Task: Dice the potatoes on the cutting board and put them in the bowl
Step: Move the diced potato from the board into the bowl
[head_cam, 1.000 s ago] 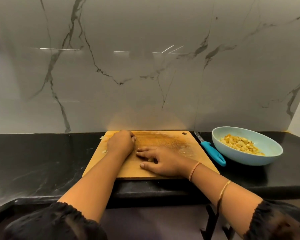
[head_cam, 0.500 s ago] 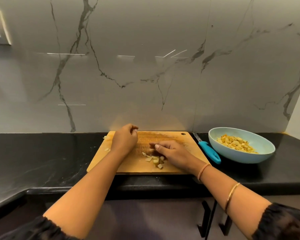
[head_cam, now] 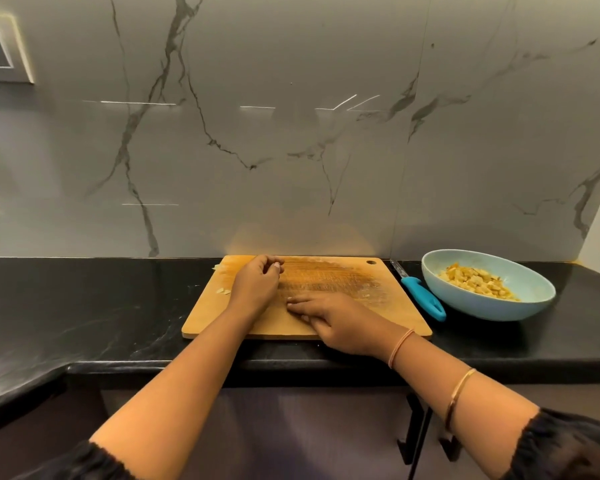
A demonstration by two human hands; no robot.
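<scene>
A wooden cutting board (head_cam: 343, 271) lies on the black counter. My left hand (head_cam: 257, 285) rests on its far left part with the fingers curled in; nothing shows inside them. My right hand (head_cam: 336, 320) lies flat on the board's near middle, fingers straight and pointing left, covering the small heap of potato dice. A few loose potato bits (head_cam: 223, 291) sit at the board's left edge. To the right stands a light blue bowl (head_cam: 482, 308) with diced potato (head_cam: 475, 282) in it.
A knife with a blue handle (head_cam: 425, 297) lies on the counter between board and bowl, blade towards the wall. The marble wall rises right behind the board. The counter front edge (head_cam: 291, 367) runs just below my wrists, with dark cabinet handles (head_cam: 413, 431) underneath.
Half a second ago my right hand was raised off a small heap of dice; now it lies flat over them, fingers stretched left. My left hand has hardly moved.
</scene>
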